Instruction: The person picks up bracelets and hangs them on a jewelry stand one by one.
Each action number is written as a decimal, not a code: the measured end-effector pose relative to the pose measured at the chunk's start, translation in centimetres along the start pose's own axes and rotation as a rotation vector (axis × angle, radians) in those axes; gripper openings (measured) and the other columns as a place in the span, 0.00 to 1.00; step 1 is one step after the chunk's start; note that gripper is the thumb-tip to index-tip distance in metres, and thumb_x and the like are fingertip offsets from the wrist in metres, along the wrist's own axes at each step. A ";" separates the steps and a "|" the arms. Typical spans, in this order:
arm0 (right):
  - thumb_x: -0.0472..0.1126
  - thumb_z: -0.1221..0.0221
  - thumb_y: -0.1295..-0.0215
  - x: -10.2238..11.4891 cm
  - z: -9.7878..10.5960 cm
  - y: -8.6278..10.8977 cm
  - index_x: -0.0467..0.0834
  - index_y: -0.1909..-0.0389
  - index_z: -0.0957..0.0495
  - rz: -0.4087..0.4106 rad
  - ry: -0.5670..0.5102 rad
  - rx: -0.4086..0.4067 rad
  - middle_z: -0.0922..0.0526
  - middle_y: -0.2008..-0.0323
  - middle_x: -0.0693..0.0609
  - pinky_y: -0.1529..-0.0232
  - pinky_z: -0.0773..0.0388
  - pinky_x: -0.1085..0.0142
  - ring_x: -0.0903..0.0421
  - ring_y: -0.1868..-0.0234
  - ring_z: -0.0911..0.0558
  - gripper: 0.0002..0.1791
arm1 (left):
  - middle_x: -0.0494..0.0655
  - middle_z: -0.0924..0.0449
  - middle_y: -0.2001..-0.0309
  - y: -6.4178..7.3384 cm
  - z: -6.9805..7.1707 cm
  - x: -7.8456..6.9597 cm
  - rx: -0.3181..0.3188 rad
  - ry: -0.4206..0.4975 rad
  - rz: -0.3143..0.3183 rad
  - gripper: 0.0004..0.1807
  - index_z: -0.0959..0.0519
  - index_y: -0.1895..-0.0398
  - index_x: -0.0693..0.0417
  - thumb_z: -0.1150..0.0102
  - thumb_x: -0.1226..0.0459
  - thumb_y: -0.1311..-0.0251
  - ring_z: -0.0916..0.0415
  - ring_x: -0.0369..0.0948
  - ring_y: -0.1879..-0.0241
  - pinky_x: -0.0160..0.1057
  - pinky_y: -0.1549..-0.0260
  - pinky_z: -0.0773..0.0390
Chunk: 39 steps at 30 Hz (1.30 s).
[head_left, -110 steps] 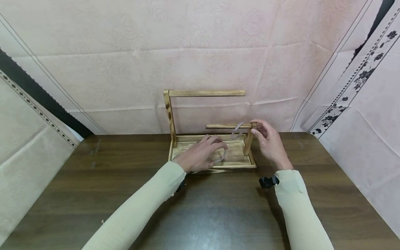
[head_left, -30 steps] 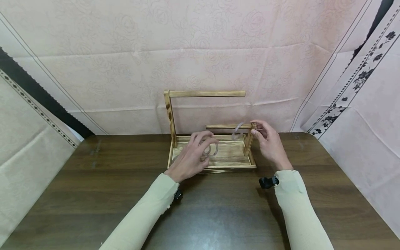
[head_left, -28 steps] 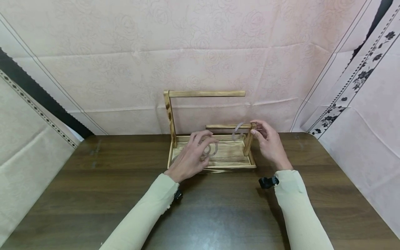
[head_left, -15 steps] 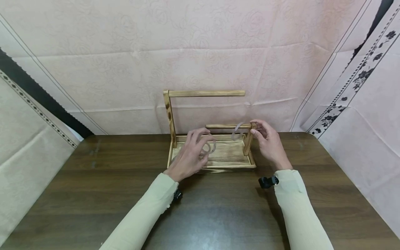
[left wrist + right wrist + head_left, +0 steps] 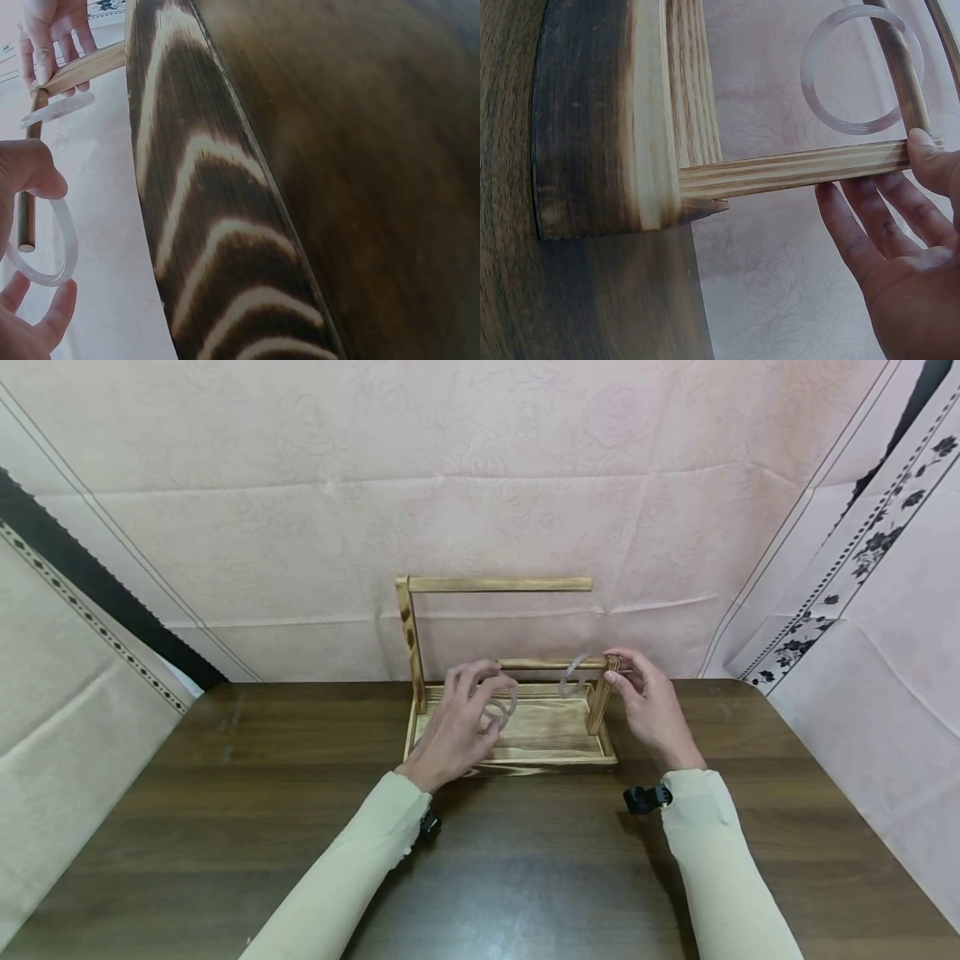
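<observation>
A wooden bangle stand with a tray base has a high rod and a lower rod. My left hand pinches a translucent pale bangle between thumb and fingers at the lower rod's free end. In the left wrist view, the rod's tip overlaps the bangle's opening. A second translucent bangle hangs round the lower rod near its post. With thumb and fingers, my right hand grips the top of that short post.
The stand sits at the far edge of a dark brown wooden table. Close behind it hangs a pale patterned cloth. A tall post rises at the stand's left, beside my left hand.
My left hand has moved left and slightly up with its bangle, from over the tray to the lower rod's free end. My right hand keeps its grip on the short post.
</observation>
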State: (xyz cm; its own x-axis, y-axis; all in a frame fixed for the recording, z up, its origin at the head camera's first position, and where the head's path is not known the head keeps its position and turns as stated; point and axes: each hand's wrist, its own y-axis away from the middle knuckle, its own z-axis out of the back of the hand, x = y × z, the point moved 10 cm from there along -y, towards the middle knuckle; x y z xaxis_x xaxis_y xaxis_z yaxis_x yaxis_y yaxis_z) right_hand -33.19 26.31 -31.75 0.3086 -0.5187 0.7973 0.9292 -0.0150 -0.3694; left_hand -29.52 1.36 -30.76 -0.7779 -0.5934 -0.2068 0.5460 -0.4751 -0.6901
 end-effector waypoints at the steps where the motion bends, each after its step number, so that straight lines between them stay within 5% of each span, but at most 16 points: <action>1: 0.39 0.48 0.22 0.0 0.0 0.0 0.43 0.34 0.28 0.003 0.002 -0.001 0.20 0.47 0.42 0.47 0.23 0.75 0.49 0.42 0.19 0.19 | 0.51 0.36 0.31 0.0 0.0 0.0 -0.005 0.000 0.001 0.33 0.27 0.38 0.45 0.31 0.73 0.49 0.38 0.52 0.35 0.47 0.51 0.17; 11: 0.39 0.47 0.22 -0.2 0.0 0.0 0.44 0.35 0.28 0.003 0.015 -0.001 0.20 0.47 0.44 0.48 0.24 0.76 0.47 0.40 0.19 0.18 | 0.50 0.36 0.30 -0.3 0.1 0.6 0.001 0.014 0.036 0.34 0.28 0.35 0.46 0.33 0.74 0.47 0.38 0.50 0.34 0.44 0.49 0.18; 29: 0.39 0.47 0.22 -0.1 -0.1 0.0 0.44 0.35 0.28 -0.004 -0.002 0.002 0.20 0.46 0.43 0.45 0.23 0.71 0.46 0.39 0.19 0.18 | 0.47 0.39 0.28 -0.5 0.1 1.0 0.003 0.022 0.071 0.38 0.31 0.33 0.44 0.35 0.78 0.47 0.40 0.49 0.32 0.36 0.67 0.19; 39: 0.39 0.47 0.22 -0.2 0.0 0.0 0.44 0.35 0.27 0.003 0.007 -0.006 0.19 0.46 0.43 0.44 0.23 0.71 0.46 0.39 0.19 0.18 | 0.49 0.38 0.28 -1.2 0.0 1.0 -0.024 0.085 0.072 0.37 0.30 0.33 0.46 0.36 0.78 0.47 0.41 0.50 0.29 0.42 0.55 0.14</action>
State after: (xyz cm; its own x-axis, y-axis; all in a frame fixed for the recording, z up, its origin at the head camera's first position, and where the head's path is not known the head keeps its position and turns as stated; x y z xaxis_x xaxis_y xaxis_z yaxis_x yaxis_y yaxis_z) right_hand -33.23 26.43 -31.88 0.3098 -0.5249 0.7928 0.9271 -0.0184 -0.3744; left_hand -30.95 1.34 -30.17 -0.7612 -0.5675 -0.3138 0.5943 -0.4168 -0.6878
